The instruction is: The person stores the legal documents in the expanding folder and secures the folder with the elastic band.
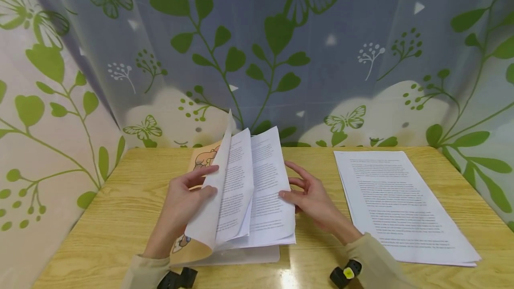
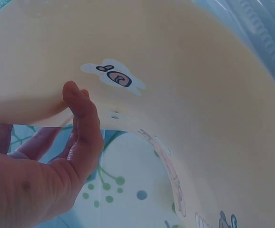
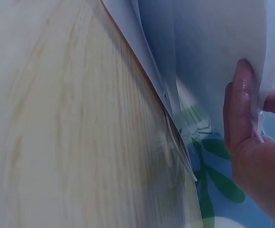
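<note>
A tan file folder with cartoon figures on its cover [image 1: 196, 249] stands partly opened at the middle of the table. My left hand [image 1: 184, 197] pinches the folder's bent cover at its edge, thumb on one side and fingers on the other; the left wrist view shows the cover's printed face [image 2: 185, 71] curving over the hand. Inside the folder are printed sheets [image 1: 269, 186], tilted up and fanned into two portions. My right hand [image 1: 313, 197] pinches the right edge of these sheets. From the right wrist, the sheets' backs [image 3: 209, 47] appear raised above the table.
A separate stack of printed paper [image 1: 401, 204] lies to the right on the wooden table [image 1: 120, 217]. Behind and beside the table hangs a curtain [image 1: 249, 57] with leaves and butterflies. The folder's clear lower edge [image 1: 257, 255] lies near the table's front.
</note>
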The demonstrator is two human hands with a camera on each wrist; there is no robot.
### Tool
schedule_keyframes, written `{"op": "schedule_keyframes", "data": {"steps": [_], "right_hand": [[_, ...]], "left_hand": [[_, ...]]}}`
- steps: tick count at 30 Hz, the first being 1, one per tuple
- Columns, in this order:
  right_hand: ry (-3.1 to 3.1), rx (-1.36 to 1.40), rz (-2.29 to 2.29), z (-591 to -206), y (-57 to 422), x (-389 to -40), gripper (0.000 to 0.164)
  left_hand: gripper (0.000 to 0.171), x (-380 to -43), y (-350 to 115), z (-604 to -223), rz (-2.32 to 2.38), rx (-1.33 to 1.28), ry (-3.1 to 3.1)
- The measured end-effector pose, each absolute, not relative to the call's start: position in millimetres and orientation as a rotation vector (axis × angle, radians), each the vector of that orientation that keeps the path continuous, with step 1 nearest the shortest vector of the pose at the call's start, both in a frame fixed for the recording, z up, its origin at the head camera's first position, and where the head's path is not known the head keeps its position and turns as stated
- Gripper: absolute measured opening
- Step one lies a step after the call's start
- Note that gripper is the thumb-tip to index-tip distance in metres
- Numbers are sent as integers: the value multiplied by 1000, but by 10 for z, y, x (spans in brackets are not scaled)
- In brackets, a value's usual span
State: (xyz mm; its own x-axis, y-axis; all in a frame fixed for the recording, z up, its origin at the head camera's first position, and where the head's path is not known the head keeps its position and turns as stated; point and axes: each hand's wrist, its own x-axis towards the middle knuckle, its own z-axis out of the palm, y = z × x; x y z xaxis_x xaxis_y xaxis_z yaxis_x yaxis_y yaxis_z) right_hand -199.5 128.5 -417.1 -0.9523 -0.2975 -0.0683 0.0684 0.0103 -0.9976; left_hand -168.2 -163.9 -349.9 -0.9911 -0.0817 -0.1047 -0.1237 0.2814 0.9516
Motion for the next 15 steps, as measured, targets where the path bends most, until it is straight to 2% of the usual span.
{"op": "schedule_keyframes", "data": {"steps": [15], "right_hand": [[2011,-260,-2031,-4193,1184,-2019,76]], "left_hand": [[46,-1682,-1645,-3496,1855,-197,2486]]}}
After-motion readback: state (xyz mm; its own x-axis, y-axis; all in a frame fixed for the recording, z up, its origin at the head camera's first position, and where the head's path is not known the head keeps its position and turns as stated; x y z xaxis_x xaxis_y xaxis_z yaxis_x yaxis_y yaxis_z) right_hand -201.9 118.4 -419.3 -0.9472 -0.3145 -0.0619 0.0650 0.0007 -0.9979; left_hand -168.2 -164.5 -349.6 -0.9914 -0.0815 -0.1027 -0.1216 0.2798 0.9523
